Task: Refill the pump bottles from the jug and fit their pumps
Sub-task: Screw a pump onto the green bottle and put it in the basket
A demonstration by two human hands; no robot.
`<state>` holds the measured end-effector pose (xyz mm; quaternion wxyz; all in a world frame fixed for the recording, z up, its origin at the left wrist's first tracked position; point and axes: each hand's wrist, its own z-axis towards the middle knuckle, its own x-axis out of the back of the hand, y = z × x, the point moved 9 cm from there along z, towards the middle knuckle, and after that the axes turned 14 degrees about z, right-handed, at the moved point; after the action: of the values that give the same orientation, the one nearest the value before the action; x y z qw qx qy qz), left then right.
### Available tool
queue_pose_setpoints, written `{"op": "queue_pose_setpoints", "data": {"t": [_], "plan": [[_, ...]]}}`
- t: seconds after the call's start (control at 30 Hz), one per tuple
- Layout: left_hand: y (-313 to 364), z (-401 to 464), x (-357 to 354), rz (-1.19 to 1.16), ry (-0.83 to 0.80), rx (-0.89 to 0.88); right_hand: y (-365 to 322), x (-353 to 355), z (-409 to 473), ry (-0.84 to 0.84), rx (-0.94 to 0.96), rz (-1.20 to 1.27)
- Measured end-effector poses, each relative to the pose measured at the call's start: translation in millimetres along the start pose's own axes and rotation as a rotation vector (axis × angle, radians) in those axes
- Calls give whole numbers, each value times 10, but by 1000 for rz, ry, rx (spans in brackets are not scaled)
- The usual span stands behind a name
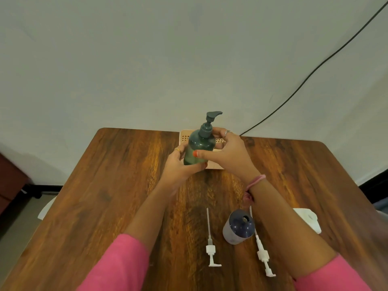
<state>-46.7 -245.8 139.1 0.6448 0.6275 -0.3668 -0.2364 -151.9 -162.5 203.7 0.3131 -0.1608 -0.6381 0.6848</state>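
Left hand (178, 164): raised above the far half of the table, palm turned toward the centre, fingers and thumb wrapped round the lower body of the green bottle; grasping it from the left and beneath.
Left arm: stretched forward from a pink sleeve (117, 263) at the lower left, forearm bare, angled up and to the right.
Right hand (226, 152): lifted beside the same bottle, thumb laid across its front, fingers curled round its shoulder near the collar of the pump; clasping it too.
Right arm: reaching forward from the lower right, forearm bare, pink band (255, 181) at the wrist.
Green bottle (199, 147): held off the table between both hands, leaning slightly to the right, in front of the beige basket.
Green pump (211, 120): seated on the neck of the green bottle, nozzle pointing right.
Blue bottle (238, 226): standing on the table near the front, just under the right forearm, mouth open, no pump fitted.
Left white pump (211, 248): lying flat on the table, left of the blue bottle, tube pointing away.
Right white pump (261, 252): lying flat just right of the blue bottle, tube partly hidden under the forearm.
Beige basket (184, 136): at the far edge of the wooden table (105, 185), mostly hidden behind the hands.
White object (308, 219): on the table's right side, partly hidden by the right arm; cannot tell what it is.
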Motion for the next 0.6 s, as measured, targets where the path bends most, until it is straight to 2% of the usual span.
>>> {"op": "queue_pose_setpoints", "data": {"t": [0.2, 0.47, 0.6], "plan": [[-387, 134, 292, 164, 137, 173, 468, 32, 494, 85, -22, -82], [-1121, 132, 696, 104, 217, 380, 1257, -8, 1103, 175, -142, -130], [-1365, 209, 735, 85, 206, 431, 1564, -94, 1388, 161, -192, -154]]}}
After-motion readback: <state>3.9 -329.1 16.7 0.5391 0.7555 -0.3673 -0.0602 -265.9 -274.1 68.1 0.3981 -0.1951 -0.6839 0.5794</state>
